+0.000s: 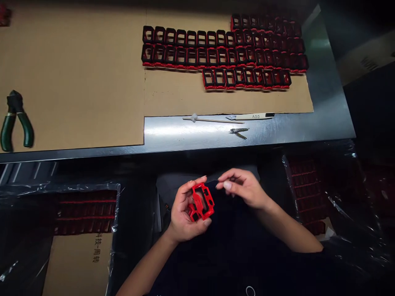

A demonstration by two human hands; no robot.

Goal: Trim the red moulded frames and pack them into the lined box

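Observation:
My left hand (187, 213) is closed around a red plastic frame (210, 201) with a rectangular opening and small holes, held tilted in front of my body below the bench edge. My right hand (245, 187) is just right of the frame, apart from it. Its thumb and fingers are bent together in a loose pinch, and whatever is between the tips, if anything, is too small to make out. On the metal bench strip beyond lie a thin stick (216, 120) with a whitish lump, a craft knife (254, 116) marked A55, and small tweezers (239, 132).
Rows of black and red frames (191, 55) stand on cardboard (173, 90) at the back. Green-handled cutting pliers (16, 119) lie at left. Below the metal bench (185, 137), plastic-lined boxes with dark red parts flank me: a left box (115, 205) and a right box (293, 185).

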